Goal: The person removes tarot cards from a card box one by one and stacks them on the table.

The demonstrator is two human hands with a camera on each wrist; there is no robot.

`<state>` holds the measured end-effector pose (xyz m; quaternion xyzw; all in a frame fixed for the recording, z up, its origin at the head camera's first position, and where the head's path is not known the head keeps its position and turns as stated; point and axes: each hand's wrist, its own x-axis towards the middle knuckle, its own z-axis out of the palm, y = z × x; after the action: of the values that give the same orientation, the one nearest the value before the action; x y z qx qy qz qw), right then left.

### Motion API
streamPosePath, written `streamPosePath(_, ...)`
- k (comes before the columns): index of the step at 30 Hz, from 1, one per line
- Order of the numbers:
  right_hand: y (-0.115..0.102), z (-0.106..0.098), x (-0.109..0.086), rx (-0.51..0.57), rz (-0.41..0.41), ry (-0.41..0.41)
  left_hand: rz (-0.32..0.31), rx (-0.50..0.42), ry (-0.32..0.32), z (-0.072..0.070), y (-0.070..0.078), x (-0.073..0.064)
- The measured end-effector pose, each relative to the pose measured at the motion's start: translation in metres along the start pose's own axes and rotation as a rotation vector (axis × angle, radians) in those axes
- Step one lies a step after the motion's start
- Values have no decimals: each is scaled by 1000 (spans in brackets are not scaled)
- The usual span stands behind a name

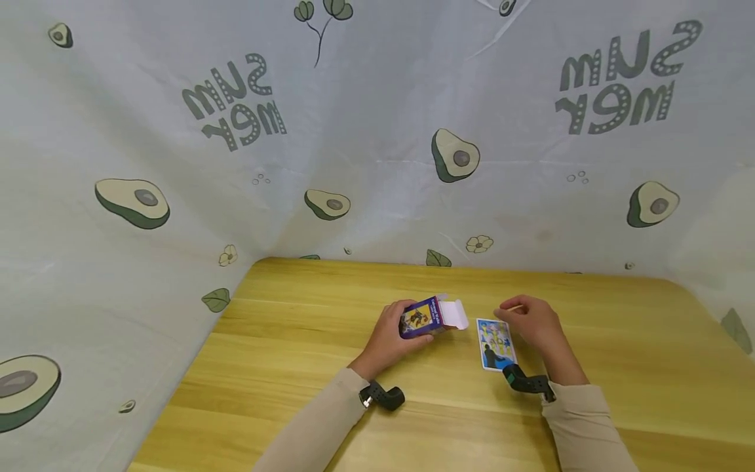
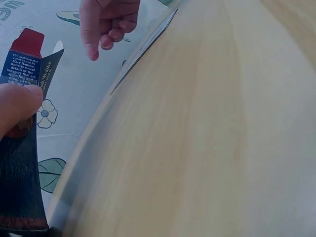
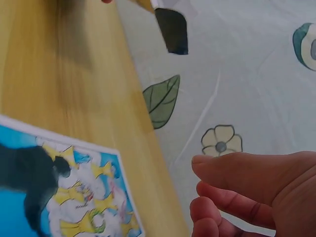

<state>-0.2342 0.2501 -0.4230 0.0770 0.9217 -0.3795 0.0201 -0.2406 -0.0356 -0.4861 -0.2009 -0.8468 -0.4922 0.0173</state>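
One box (image 1: pixel 417 318) our left fingers (image 1: pixel 419 342) grip; squeezing could crumple it; one card (image 1: pixel 494 341) lies beside our slack right fingers (image 3: pixel 232 200).

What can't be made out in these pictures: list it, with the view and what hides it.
- Inside of the box: head view, hidden by its walls and white flap.
- Left hand, fingertips: head view, behind the box.
- Lower lines of the box's text: left wrist view, covered by the thumb.
- Card, left end: right wrist view, cut off by the left edge.
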Motion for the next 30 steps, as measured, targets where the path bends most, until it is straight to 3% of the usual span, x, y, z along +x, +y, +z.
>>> streamPosePath(15,-25,-2,-7,62,-134,22,-18,6,5,0,2,0)
streamPosePath(30,-50,9,-18,135,-127,2,0,5,4,0,0,0)
